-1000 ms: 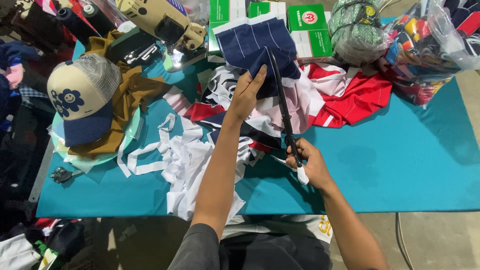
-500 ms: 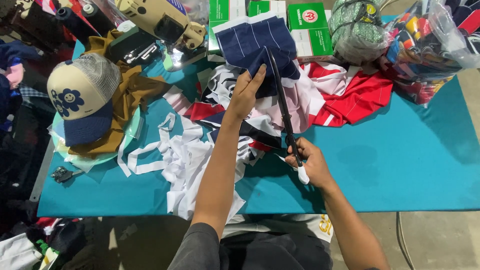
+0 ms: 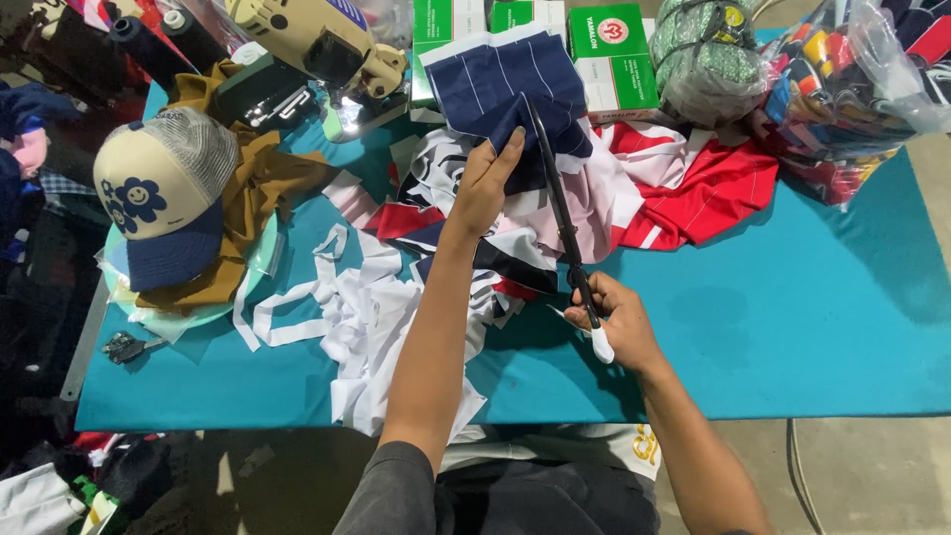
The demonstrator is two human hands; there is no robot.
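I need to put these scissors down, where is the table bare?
Bare blue table lies beyond the right hand, below the red cloth. A smaller patch lies between the cap and white strips. The centre and far edge are crowded.

Left hand (image 3: pixel 487 183) pins navy striped cloth (image 3: pixel 500 84) while right hand (image 3: pixel 609 322) grips long black scissors (image 3: pixel 557 203).

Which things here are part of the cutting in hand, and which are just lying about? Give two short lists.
In use: left hand on the navy striped cloth; right hand working the long black scissors.

Lying about: cap, brown cloth, white strips, red fabric, green boxes, bagged bundles.
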